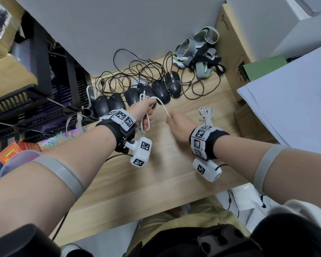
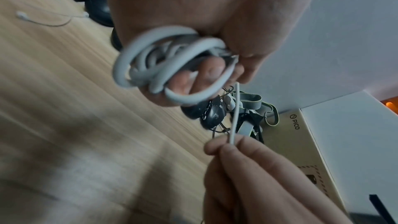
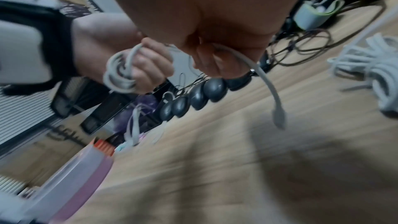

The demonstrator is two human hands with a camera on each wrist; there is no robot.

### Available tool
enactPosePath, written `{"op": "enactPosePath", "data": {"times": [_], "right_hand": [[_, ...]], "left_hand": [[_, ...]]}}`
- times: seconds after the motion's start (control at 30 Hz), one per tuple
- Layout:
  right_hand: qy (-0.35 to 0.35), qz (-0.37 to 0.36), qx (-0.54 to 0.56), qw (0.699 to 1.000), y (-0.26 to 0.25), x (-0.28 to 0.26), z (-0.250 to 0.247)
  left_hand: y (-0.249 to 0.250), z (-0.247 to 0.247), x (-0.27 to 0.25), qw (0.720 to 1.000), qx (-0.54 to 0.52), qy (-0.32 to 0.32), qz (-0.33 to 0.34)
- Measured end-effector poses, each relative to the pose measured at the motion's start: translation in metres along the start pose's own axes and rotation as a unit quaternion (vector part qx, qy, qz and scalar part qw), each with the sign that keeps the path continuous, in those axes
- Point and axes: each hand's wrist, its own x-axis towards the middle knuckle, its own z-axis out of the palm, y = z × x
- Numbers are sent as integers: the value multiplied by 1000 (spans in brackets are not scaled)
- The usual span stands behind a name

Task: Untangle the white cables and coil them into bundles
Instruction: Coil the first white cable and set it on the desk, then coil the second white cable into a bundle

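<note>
1. White cable (image 1: 144, 115), at centre frame, is sitting looped in the left hand (image 1: 145, 111), whose fingers are curling round the coil.
2. Right hand (image 1: 176, 125) is pinching the free tail, plug end dangling below in the right wrist view.
3. Coiling looks nearly done; next, wrapping that tail round the loops.
4. Finished bundle (image 1: 206, 115) is lying on the table (image 1: 165, 173) right of centre, beyond the right wrist.
5. Mice (image 1: 137, 96) are lining up farther back.

— How many dark grey computer mice (image 1: 145, 93) lie in the row on the pale wooden desk (image 1: 156, 175)?

— Six, side by side.

— And white cables?

— Two bundles: one coiled white cable (image 1: 144, 115) in hand, one white cable bundle (image 1: 206, 114) lying on the desk.

— Hands?

— Two, a left hand (image 1: 146, 112) and a right hand (image 1: 178, 125). One brown cardboard box (image 1: 233, 58) stands behind.
</note>
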Motion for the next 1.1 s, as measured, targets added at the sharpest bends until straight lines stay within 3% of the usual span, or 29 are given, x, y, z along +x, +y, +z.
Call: {"op": "enactPosePath", "data": {"times": [0.17,0.4,0.6,0.73,0.83,1.0,1.1], "right_hand": [[-92,-69,-122,986,-26,-15,21],[-135,-93,-210,964,-27,-22,18],[-120,-112,-189,968,-3,-21,10],[-23,-131,-131,982,0,-15,-9],[-22,-123,-99,987,-2,-11,-18],[-26,-66,-105,992,3,-1,-10],[-4,-66,-35,997,7,1,0]], "left_hand": [[1,5,7,996,-52,62,49],[3,6,4,985,-172,-14,18],[1,1,-2,993,99,55,39],[-7,-5,-5,980,201,-12,-12],[-7,-4,-7,971,229,-74,-2],[-7,-4,-14,916,381,-115,44],[-18,-7,-12,882,462,-81,46]]}}
